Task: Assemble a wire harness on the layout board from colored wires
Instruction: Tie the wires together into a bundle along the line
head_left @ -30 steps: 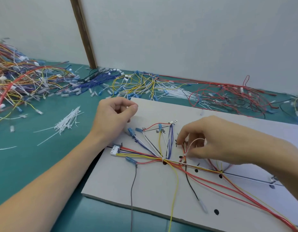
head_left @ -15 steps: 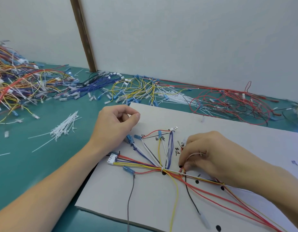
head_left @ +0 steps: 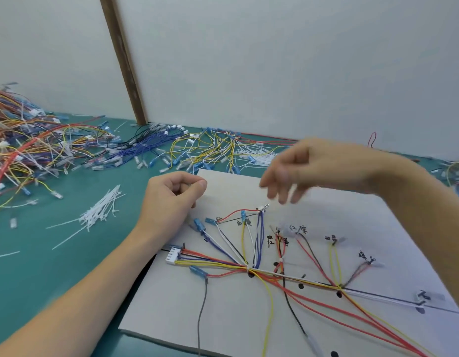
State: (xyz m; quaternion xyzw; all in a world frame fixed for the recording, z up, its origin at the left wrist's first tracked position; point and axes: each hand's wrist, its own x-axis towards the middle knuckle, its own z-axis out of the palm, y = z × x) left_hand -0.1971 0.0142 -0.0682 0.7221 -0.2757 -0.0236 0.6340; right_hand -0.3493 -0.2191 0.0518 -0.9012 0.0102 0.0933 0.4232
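Above layout board [head_left: 249, 318] | R hand [head_left: 308, 168] raised, blurred | L hand [head_left: 169, 199] curled beside wires [head_left: 249, 243]

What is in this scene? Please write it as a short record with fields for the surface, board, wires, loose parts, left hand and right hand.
surface: green table
board: white layout board with handwritten marks and black holes
wires on board: colored wires fan out from a white connector
loose parts: white cable ties left of the board; wire piles along the wall
left hand: left hand rests at the board's far left corner, fingers curled, nothing visible in them
right hand: right hand raised above the board, blurred, fingers hanging loose, no wire visible in it
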